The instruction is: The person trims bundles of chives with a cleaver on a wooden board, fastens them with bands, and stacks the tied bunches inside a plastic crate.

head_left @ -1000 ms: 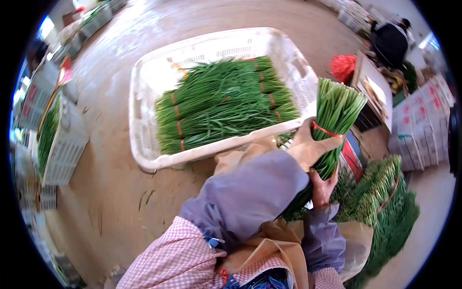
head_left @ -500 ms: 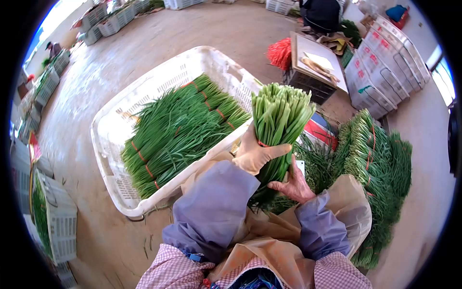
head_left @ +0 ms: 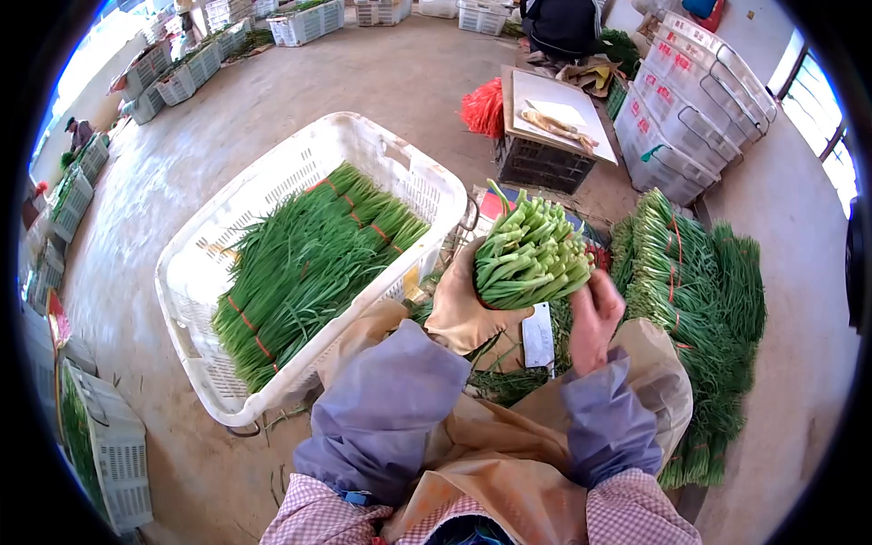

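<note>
My gloved left hand (head_left: 465, 304) grips a bunch of green stalks (head_left: 531, 252) from its left side, the cut ends facing up toward me. At the right edge of the bunch is my bare right hand (head_left: 595, 318), its fingers curled and blurred; whether they pinch a stalk is hidden. Below the bunch shows a white rectangular blade (head_left: 538, 336). To the left, a white plastic basket (head_left: 186, 341) holds several banded bunches (head_left: 313, 263) laid flat. On my right lies a pile of banded greens (head_left: 690, 282).
A board on a black crate (head_left: 549, 163) stands ahead, with red strands (head_left: 483, 107) beside it. Stacked white crates (head_left: 686, 109) are at the back right. A co-worker in dark clothes (head_left: 559, 27) is beyond. More crates of greens (head_left: 118, 454) line the left.
The bunch has tipped so its cut ends face me. My right hand has moved from beneath it to its right side. The view has shifted, showing the blade below.
</note>
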A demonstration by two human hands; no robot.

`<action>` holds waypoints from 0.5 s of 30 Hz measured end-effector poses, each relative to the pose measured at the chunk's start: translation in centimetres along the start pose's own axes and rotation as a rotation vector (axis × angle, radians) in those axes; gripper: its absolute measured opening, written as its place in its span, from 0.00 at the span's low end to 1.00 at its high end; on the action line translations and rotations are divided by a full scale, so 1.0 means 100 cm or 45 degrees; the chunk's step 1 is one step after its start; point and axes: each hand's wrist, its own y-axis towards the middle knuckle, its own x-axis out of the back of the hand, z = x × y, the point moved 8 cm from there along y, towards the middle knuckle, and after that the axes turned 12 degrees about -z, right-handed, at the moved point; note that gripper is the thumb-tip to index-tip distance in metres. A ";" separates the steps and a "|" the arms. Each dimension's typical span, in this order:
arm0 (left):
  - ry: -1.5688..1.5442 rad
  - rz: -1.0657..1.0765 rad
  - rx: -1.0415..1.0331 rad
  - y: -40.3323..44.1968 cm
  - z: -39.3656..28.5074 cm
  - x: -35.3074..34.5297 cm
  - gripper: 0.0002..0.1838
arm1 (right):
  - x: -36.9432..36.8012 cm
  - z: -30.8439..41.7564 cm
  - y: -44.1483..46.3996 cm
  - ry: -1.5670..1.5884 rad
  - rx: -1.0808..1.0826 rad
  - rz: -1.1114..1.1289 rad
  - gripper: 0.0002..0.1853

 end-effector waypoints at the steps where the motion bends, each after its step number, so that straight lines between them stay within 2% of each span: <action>1: 0.064 0.050 0.035 -0.001 0.000 -0.004 0.52 | 0.006 0.027 0.014 -0.166 0.187 -0.131 0.08; 2: 0.128 0.103 0.066 -0.001 0.001 -0.007 0.52 | 0.008 0.045 0.030 -0.256 0.326 -0.121 0.09; 4: 0.157 0.171 0.080 -0.005 -0.001 -0.014 0.52 | 0.005 0.065 0.057 -0.184 0.162 -0.003 0.11; 8: 0.128 0.381 0.152 -0.010 -0.006 -0.034 0.51 | -0.025 0.051 0.088 -0.131 -0.058 0.503 0.13; 10: 0.191 0.509 0.210 -0.014 0.003 -0.042 0.52 | -0.043 0.042 0.079 -0.290 -0.049 0.822 0.12; 11: 0.323 0.494 0.174 -0.014 0.006 -0.043 0.51 | -0.043 0.031 0.081 -0.268 -0.126 0.875 0.12; 12: 0.216 0.461 0.231 -0.015 0.018 -0.044 0.50 | -0.043 0.015 0.082 -0.239 -0.206 0.928 0.11; 13: 0.466 0.459 0.164 -0.012 0.027 -0.043 0.50 | -0.042 -0.004 0.082 -0.204 -0.285 0.979 0.11; 15: 1.011 0.444 0.036 -0.003 0.038 -0.038 0.52 | -0.032 -0.036 0.088 -0.104 -0.266 0.920 0.10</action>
